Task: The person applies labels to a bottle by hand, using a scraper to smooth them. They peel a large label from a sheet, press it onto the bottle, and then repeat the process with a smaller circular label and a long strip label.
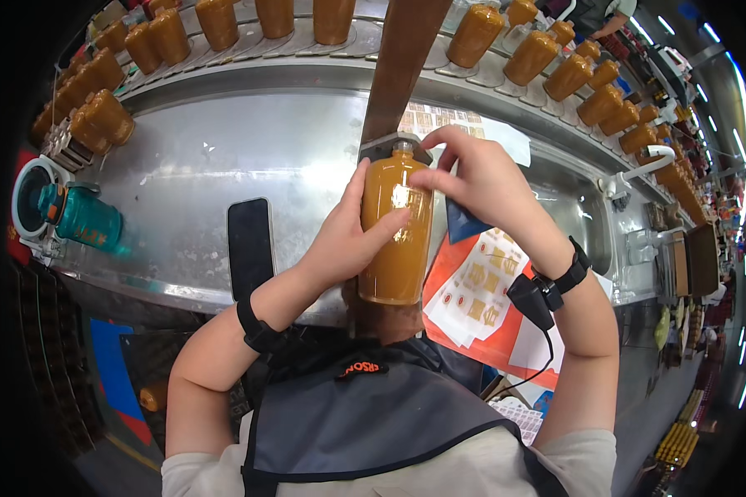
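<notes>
Head view: left hand (340, 240) holds amber bottle (394, 261); gold-printed sheets (482, 286) nearby.

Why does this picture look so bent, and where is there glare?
Head view: wide fisheye lens, so the long white ceiling lights bow near the right rim, and the corners fall black; head view: bright reflections on the glossy, tapered caramel-coloured bottle, and a whitish sheen on the silver-grey metal worktop.

This is looking like a factory production line: amber bottles (334, 21) are standing in rows on a conveyor (300, 41) along the far side, a steel workbench (174, 141) is running before it, and tube lights (743, 103) are glowing far right.
</notes>
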### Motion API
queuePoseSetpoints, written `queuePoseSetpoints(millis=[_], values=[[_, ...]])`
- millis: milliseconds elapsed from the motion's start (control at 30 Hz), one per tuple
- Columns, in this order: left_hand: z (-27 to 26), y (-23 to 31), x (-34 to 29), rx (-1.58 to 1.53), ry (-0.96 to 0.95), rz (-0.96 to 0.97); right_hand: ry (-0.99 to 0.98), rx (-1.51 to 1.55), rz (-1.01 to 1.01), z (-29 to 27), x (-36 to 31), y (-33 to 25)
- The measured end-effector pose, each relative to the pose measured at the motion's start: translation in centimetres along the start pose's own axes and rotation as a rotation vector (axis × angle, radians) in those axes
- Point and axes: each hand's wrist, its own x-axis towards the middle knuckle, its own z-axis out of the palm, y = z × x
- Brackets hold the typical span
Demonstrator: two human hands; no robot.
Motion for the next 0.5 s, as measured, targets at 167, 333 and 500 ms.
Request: queuePoseSetpoints(millis=[167, 333, 500], values=[[0.5, -0.2, 0.5, -0.231, 0.034, -0.086, 0.168, 0.689, 0.063, 5.7, -1.6, 4.7], [0.0, -0.4, 0.8, -0.22, 0.031, -0.061, 0.098, 0.998, 0.158, 7.2, -2.7, 1.3], [0.0, -0.6, 0.9, -0.196, 0.021, -0.041, 0.126, 1.145, 0.11, 8.5, -2.2, 2.0]])
